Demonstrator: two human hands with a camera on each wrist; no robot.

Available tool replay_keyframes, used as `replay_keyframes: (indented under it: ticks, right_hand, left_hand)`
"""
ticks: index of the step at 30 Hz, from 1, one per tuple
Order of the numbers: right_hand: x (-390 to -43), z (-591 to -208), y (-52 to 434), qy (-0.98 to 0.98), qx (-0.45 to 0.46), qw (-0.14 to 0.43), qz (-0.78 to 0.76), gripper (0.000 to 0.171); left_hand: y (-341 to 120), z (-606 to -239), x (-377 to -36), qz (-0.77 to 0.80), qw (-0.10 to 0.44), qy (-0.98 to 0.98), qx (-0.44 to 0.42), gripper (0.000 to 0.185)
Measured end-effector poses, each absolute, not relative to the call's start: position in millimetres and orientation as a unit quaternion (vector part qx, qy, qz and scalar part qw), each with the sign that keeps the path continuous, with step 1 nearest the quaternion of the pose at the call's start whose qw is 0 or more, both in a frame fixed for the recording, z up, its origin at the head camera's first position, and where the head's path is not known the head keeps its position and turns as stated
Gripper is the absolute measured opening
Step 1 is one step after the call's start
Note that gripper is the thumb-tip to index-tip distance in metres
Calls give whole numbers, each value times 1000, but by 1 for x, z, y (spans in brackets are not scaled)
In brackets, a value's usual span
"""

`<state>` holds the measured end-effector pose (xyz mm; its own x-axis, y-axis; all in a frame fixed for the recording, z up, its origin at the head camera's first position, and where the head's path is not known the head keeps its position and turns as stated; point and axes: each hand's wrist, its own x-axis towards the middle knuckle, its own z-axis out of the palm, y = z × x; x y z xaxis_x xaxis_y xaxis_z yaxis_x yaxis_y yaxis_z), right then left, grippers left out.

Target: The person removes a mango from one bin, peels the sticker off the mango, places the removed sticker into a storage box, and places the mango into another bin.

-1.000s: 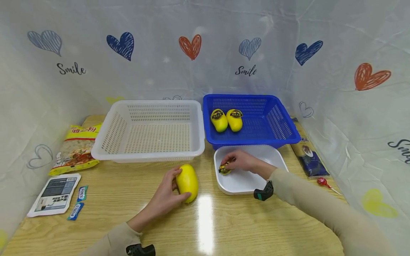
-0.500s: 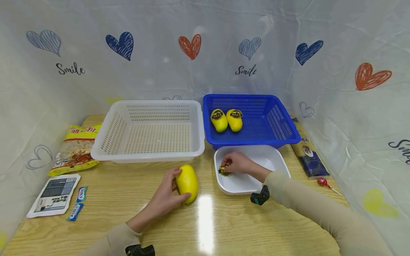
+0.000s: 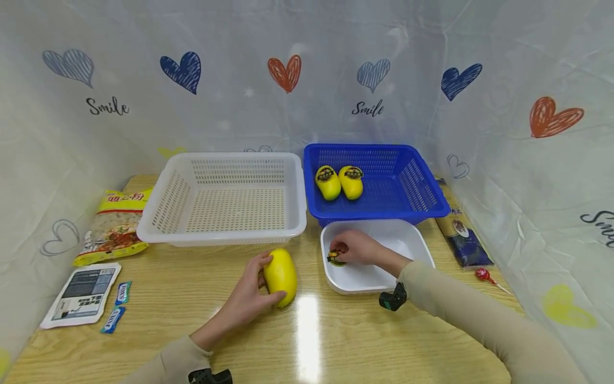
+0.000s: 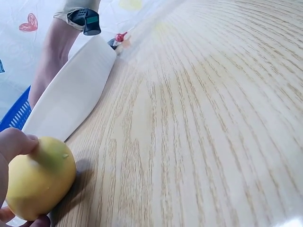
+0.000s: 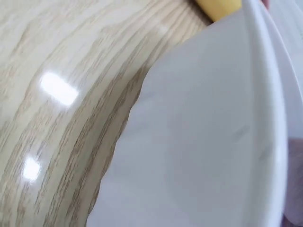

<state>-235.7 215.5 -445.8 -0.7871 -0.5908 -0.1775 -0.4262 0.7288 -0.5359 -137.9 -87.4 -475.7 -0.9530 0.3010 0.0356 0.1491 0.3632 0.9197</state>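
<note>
Left hand grips yellow mango on bench, 9 o'clock of white tray; right hand pinches sticker inside tray; sticker visible in head view only; right wrist view shows only tray wall.

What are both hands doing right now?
Left hand: grips the yellow mango on the table.
Right hand: pinches a small sticker inside the white tray.

Smooth yellow fruit on its side, frame centre, under my fingers. Small yellow-black sticker in white tray, right of centre.
</note>
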Motion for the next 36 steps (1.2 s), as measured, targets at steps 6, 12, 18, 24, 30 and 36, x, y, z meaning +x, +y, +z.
replay_keyframes:
  ticks: [6, 12, 18, 24, 30, 36]
  right_hand:
    - [-237, -446, 219, 894, -311, 195, -256, 24]
    - [-232, -432, 219, 889, -321, 211, -250, 25]
    - [-221, -408, 217, 894, -319, 166, -266, 16]
    - [-206, -391, 194, 872, -331, 130, -335, 14]
    - [-190, -393, 158, 862, -343, 140, -347, 21]
    - [-183, -405, 133, 870, -338, 163, -319, 28]
  left_hand:
    - [-87, -477, -138, 549, 70, 822, 133, 88]
    - [-87, -478, -139, 548, 70, 824, 129, 87]
    - [-85, -478, -141, 544, 65, 825, 135, 85]
    - [-82, -476, -141, 561, 72, 809, 159, 78]
    - [-82, -477, -138, 574, 79, 797, 170, 71]
    - [-98, -462, -133, 536, 121, 812, 195, 72]
